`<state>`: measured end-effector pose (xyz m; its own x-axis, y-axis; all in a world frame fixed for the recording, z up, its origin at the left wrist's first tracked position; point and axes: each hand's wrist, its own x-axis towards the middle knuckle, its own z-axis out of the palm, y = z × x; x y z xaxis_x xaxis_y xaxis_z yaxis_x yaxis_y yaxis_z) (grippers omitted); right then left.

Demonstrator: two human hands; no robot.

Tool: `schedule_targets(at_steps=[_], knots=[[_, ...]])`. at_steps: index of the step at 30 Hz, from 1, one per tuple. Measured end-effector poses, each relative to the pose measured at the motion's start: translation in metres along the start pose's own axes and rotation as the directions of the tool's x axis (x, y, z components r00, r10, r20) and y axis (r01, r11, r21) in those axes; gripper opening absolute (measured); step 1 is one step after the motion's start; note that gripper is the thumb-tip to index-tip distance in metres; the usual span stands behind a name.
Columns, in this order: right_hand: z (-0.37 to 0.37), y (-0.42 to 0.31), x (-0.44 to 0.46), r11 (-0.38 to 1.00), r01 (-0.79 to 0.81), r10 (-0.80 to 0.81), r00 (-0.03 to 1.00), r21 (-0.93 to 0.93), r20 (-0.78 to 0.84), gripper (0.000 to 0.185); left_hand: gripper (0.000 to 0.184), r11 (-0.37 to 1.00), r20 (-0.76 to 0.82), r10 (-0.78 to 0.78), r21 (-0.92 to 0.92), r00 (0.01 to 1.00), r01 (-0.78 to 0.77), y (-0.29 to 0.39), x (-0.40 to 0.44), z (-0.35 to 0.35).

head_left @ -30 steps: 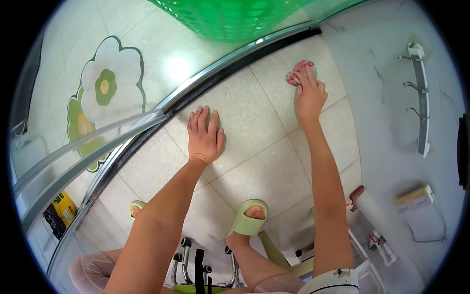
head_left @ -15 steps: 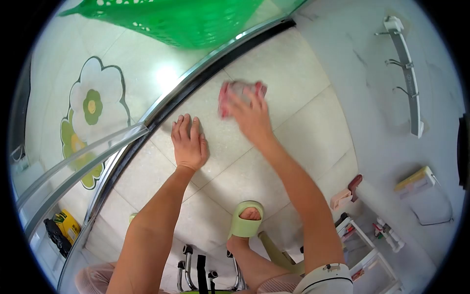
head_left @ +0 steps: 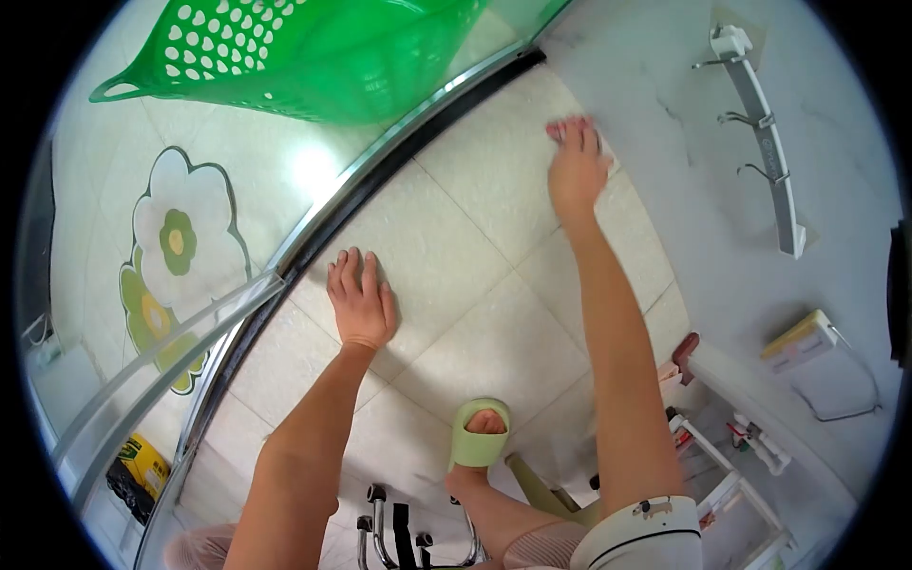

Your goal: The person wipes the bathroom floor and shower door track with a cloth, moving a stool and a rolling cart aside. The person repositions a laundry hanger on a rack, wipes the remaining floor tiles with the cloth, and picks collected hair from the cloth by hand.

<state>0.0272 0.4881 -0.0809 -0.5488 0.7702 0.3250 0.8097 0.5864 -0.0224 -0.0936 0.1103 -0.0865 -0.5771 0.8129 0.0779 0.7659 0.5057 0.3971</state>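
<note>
Our left hand (head_left: 363, 304) lies open on beige floor tiles (head_left: 456, 318) and could slip if they are wet. Beyond, our right hand (head_left: 576, 180) covers a crumpled pink cloth (head_left: 574, 123); we cannot tell if its grip is closed. Knuckles might scrape the grey-veined wall (head_left: 655, 161).

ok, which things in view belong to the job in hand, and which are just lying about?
Part of the job:
red-and-white cloth, under the right hand
tiled floor, left hand resting on it

Apparently just there:
green basket
flower-shaped mat
hook rail on the wall
yellow package
</note>
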Motion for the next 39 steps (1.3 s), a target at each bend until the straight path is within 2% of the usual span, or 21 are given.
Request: schedule_targets(at_steps=[2,4,6,9,11,13,14,16,19,22,23,26,28,29,30,32,34,35,36,37,39], knots=[[-0.014,0.005,-0.047,0.996,0.079,-0.080,0.996,-0.047,-0.032,0.047,0.057,1.000,-0.001,-0.006,-0.002,1.000,0.006,-0.001,0.000,0.001],[-0.037,-0.002,-0.092,0.993,0.110,-0.110,0.994,0.031,-0.007,0.047,0.057,1.000,-0.001,-0.008,-0.007,1.000,0.008,-0.001,0.001,0.001],[-0.070,-0.020,-0.134,0.994,0.028,-0.055,0.966,0.108,0.252,0.049,0.056,1.000,0.006,-0.014,-0.002,1.000,0.014,-0.001,-0.001,0.000],[-0.074,-0.043,-0.154,0.953,0.127,-0.192,0.955,0.274,0.224,0.046,0.056,1.000,0.001,-0.008,0.009,1.000,0.008,0.001,0.001,0.001],[-0.043,-0.045,-0.125,0.912,0.195,-0.245,0.965,0.361,0.096,0.042,0.057,1.000,-0.002,-0.002,0.018,1.000,0.002,0.000,0.000,0.002],[-0.024,-0.061,-0.069,0.941,0.216,-0.233,0.972,0.262,0.038,0.039,0.057,0.999,-0.023,0.025,0.029,0.999,-0.024,-0.002,-0.001,0.003],[-0.007,-0.063,-0.038,0.950,0.270,-0.263,0.963,0.157,-0.065,0.040,0.057,0.999,-0.032,0.040,0.034,0.999,-0.039,-0.001,0.000,0.004],[0.017,-0.069,0.015,0.968,0.221,-0.197,0.962,0.117,-0.190,0.042,0.057,0.998,-0.026,0.044,0.048,0.999,-0.043,0.001,0.000,0.004],[0.014,-0.047,0.041,0.959,0.253,-0.245,0.967,0.132,-0.073,0.042,0.057,0.997,-0.034,0.055,0.059,0.998,-0.053,0.000,0.000,0.004],[0.004,0.003,0.028,0.977,0.170,-0.180,0.981,0.127,0.071,0.035,0.057,0.998,-0.020,0.043,0.047,0.999,-0.042,0.000,0.000,0.003],[0.006,0.035,0.013,0.973,0.212,-0.220,0.971,0.091,0.091,0.033,0.057,0.998,-0.022,0.042,0.047,0.999,-0.041,0.000,0.001,0.003],[-0.025,0.119,-0.065,0.981,0.195,-0.188,0.961,-0.015,0.202,0.032,0.056,0.998,-0.015,0.038,0.044,0.999,-0.037,-0.001,0.000,0.004],[-0.063,0.158,-0.127,0.999,-0.034,0.043,0.972,-0.043,0.230,0.043,0.056,0.998,-0.012,0.037,0.050,0.999,-0.036,-0.001,0.000,0.004],[-0.082,0.171,-0.156,0.981,-0.179,0.191,0.942,-0.070,0.275,0.043,0.055,0.998,-0.008,0.035,0.048,0.999,-0.034,-0.001,0.001,0.004],[-0.090,0.191,-0.185,0.956,-0.291,0.294,0.925,-0.045,0.240,0.042,0.055,0.998,-0.002,0.033,0.047,0.999,-0.033,0.000,0.001,0.002],[-0.087,0.231,-0.244,0.854,-0.518,0.521,0.848,-0.060,0.097,0.039,0.054,0.999,0.002,0.030,0.044,1.000,-0.030,0.001,0.001,0.001],[-0.081,0.262,-0.282,0.644,-0.713,0.752,0.656,-0.277,0.062,0.036,0.055,0.999,0.003,0.032,0.044,0.999,-0.032,0.001,0.001,0.001],[-0.083,0.276,-0.276,0.500,-0.865,0.866,0.500,0.034,-0.015,0.035,0.055,0.999,0.001,0.032,0.040,0.999,-0.032,0.001,0.001,0.001],[-0.080,0.289,-0.263,0.299,-0.887,0.950,0.311,0.352,-0.025,0.034,0.055,0.999,-0.002,0.034,0.039,0.999,-0.034,0.001,0.001,0.001],[-0.076,0.294,-0.250,0.070,-0.777,0.993,0.116,0.625,0.033,0.034,0.055,0.999,0.000,0.034,0.037,0.999,-0.034,0.000,0.001,0.002],[-0.084,0.282,-0.193,-0.180,-0.569,0.984,-0.113,0.802,0.141,0.033,0.056,0.998,-0.008,0.046,0.037,0.999,-0.046,0.000,0.000,0.002]])
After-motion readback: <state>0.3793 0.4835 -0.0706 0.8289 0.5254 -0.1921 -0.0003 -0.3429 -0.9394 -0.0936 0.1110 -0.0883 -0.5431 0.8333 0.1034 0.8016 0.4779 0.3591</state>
